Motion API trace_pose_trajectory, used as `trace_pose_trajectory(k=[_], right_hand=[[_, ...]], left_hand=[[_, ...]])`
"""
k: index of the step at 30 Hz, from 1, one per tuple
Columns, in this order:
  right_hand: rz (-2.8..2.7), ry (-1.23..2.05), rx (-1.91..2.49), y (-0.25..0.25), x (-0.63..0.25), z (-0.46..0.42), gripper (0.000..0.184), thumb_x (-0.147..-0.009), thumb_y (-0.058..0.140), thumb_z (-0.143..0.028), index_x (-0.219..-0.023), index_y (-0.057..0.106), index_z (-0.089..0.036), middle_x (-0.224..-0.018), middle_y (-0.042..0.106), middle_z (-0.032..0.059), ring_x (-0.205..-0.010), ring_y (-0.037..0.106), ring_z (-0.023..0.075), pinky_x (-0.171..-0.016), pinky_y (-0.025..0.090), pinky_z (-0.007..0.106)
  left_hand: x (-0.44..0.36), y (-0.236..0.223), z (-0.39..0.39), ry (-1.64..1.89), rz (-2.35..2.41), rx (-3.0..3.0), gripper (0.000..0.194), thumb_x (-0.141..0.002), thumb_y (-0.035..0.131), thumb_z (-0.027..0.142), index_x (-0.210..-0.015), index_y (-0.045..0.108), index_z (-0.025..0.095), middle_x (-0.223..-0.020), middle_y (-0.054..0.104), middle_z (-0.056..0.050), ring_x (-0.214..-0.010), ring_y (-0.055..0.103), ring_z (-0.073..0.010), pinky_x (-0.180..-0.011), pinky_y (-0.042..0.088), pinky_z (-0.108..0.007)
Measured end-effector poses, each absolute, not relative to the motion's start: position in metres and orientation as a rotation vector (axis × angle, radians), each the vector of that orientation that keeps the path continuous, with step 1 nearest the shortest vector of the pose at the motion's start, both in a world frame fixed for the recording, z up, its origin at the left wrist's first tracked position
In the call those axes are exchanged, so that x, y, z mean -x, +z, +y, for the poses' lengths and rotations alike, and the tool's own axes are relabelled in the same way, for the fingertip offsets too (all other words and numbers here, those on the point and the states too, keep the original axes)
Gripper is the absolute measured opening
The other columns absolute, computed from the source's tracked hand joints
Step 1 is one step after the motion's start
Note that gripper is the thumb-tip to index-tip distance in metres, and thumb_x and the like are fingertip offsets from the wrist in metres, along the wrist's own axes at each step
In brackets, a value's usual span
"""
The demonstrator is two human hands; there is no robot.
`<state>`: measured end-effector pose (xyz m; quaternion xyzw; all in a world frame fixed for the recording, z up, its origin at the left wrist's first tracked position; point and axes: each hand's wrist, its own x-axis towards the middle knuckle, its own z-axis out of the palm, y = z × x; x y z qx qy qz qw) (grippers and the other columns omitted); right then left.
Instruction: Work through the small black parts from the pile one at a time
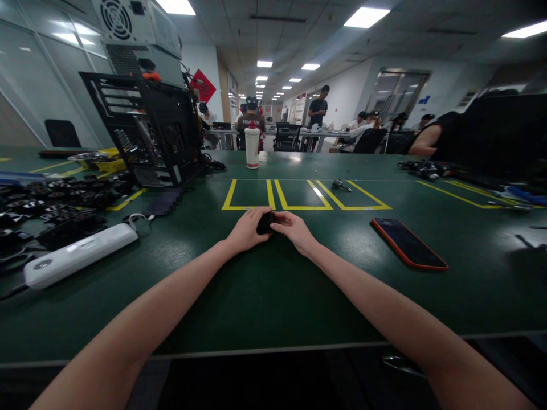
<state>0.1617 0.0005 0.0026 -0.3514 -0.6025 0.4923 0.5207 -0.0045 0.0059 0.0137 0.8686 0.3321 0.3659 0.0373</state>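
A small black object [265,222] lies on the green table [273,285] between both my hands, just in front of the yellow taped boxes [299,196]. My left hand [247,230] curls around its left side. My right hand [294,229] pinches its right side with closed fingers. What the object is cannot be made out.
A phone in an orange case [408,243] lies to the right. A white power strip [77,254] and several black parts [55,199] lie at the left, behind them an open computer case [149,134]. A white bottle [252,147] and a small screwdriver-like tool [341,185] stand farther back. People sit at far tables.
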Motion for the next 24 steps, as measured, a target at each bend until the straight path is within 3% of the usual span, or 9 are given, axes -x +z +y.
trace_pose_trajectory(k=[9, 16, 20, 24], right_hand=[[-1.312, 1.283, 0.911, 0.0068, -0.1581, -0.0024, 0.027, -0.064, 0.064, -0.031, -0.089, 0.057, -0.021, -0.085, 0.06, 0.0013, -0.083, 0.056, 0.0136, -0.079, 0.044, 0.034], [-1.402, 1.247, 0.862, 0.0039, -0.1605, 0.0014, 0.033, -0.061, 0.066, -0.025, -0.093, 0.058, -0.018, -0.096, 0.06, 0.0035, -0.092, 0.055, 0.0153, -0.088, 0.039, 0.035], [-1.434, 1.245, 0.816, 0.0059, -0.1618, -0.0035, 0.035, -0.057, 0.069, -0.02, -0.089, 0.055, -0.021, -0.087, 0.06, 0.0005, -0.088, 0.056, 0.0146, -0.085, 0.041, 0.034], [-1.397, 1.311, 0.857, 0.0087, -0.1609, -0.0062, 0.03, -0.062, 0.066, -0.027, -0.089, 0.054, -0.022, -0.084, 0.059, 0.0005, -0.084, 0.057, 0.0147, -0.08, 0.044, 0.035]], left_hand=[[0.0042, 0.0132, 0.0076, 1.117, 1.035, -2.677, 0.06, -0.063, 0.063, 0.02, -0.117, 0.037, 0.021, -0.112, 0.051, -0.006, -0.104, 0.048, -0.0239, -0.09, 0.039, -0.041], [0.0051, 0.0131, 0.0072, 1.117, 1.024, -2.67, 0.061, -0.063, 0.063, 0.02, -0.118, 0.037, 0.021, -0.112, 0.051, -0.006, -0.105, 0.048, -0.0243, -0.09, 0.039, -0.042], [0.0049, 0.013, 0.0075, 1.125, 1.02, -2.669, 0.059, -0.063, 0.063, 0.02, -0.117, 0.037, 0.021, -0.111, 0.051, -0.007, -0.104, 0.048, -0.0239, -0.089, 0.04, -0.041], [0.0047, 0.0142, 0.0075, 1.115, 1.032, -2.671, 0.06, -0.063, 0.064, 0.02, -0.117, 0.037, 0.021, -0.111, 0.051, -0.006, -0.104, 0.048, -0.0241, -0.089, 0.04, -0.041]])
